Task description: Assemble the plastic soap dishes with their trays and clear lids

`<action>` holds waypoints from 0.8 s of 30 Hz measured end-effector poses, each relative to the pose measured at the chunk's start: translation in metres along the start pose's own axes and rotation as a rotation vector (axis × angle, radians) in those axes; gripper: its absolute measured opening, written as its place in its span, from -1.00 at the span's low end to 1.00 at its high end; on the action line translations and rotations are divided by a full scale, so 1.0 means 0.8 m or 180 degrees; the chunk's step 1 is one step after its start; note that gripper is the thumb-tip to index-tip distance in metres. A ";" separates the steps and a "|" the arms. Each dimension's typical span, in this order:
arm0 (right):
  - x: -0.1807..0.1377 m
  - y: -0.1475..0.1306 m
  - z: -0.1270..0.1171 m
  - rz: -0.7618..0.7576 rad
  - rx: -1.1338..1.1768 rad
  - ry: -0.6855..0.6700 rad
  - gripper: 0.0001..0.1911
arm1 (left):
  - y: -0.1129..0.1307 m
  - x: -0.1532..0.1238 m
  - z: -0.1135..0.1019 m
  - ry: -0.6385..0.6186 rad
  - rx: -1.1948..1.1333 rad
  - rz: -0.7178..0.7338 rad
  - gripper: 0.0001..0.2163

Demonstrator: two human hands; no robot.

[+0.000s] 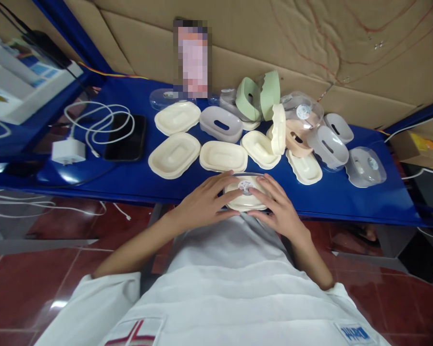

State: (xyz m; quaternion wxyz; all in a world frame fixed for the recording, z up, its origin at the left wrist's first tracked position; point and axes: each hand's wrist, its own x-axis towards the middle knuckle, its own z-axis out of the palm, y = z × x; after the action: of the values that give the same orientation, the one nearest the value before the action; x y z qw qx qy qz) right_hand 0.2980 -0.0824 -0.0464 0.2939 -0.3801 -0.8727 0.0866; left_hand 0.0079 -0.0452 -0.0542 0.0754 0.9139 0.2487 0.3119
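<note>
At the front edge of the table, a cream soap box (pixel 246 204) with a clear lid and a round printed sticker is held between my two hands. My left hand (pixel 209 201) grips its left side, the thumb low at the front edge and fingertips on the lid. My right hand (pixel 280 204) mirrors it on the right side. A fingertip of each hand touches the sticker area. Just behind the box lie cream soap box bases (pixel 223 156), several in number. A grey slotted insert (pixel 221 125) stands behind them.
Green slotted parts (pixel 270 96), a peach slotted part (pixel 299 138) and a clear-lidded grey box (pixel 366 167) crowd the right. A dark phone (pixel 126 144), white charger (pixel 68 151) and coiled cable lie left. A blurred-out phone-like object (pixel 193 60) leans against the cardboard wall.
</note>
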 end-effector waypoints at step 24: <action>0.000 0.006 -0.007 0.0454 0.0037 0.0209 -0.38 | 0.002 0.003 0.001 0.0006 -0.0008 -0.0254 -0.43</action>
State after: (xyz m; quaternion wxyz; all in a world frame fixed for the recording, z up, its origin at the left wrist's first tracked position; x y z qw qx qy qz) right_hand 0.3042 -0.0794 -0.0437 0.3176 -0.4423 -0.8328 0.0998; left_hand 0.0106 -0.0452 -0.0535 0.0886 0.9028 0.2847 0.3099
